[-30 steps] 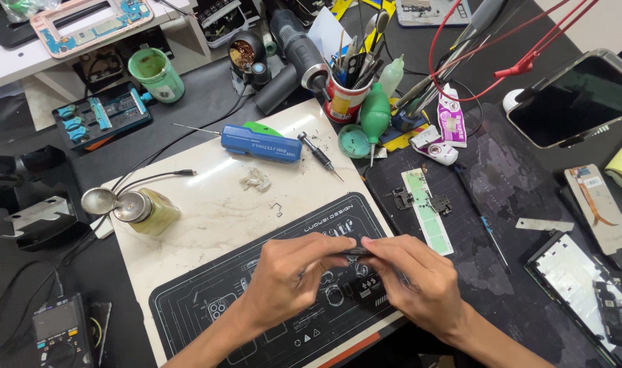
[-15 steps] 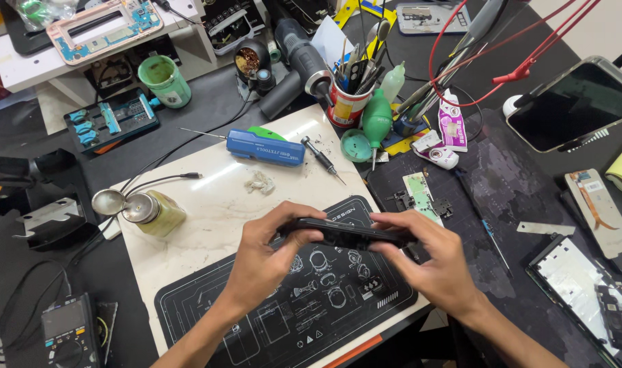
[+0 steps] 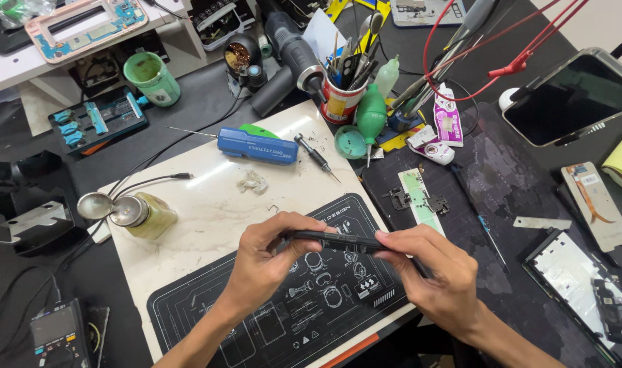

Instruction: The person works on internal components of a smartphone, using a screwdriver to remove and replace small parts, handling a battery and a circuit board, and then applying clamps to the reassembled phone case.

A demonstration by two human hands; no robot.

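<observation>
Cluttered bench (image 3: 209,204); screwdriver (image 3: 256,146), bottle (image 3: 147,215) nearby

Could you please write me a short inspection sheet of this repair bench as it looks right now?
Surface: pale stained work mat with a black printed panel, on a dark bench.
Job's things: thin black flat phone-like device, held edge-on above the panel.
Clutter: blue box-shaped tool, small black screwdriver, yellowish glass bottle, green cup, red can of tools, green blower bulb.
Hands: left hand and right hand each grip one end of the device.
Cables: black cable across the mat; red leads at the rear.
Surroundings: dark-screened tablet, grey multimeter.
</observation>
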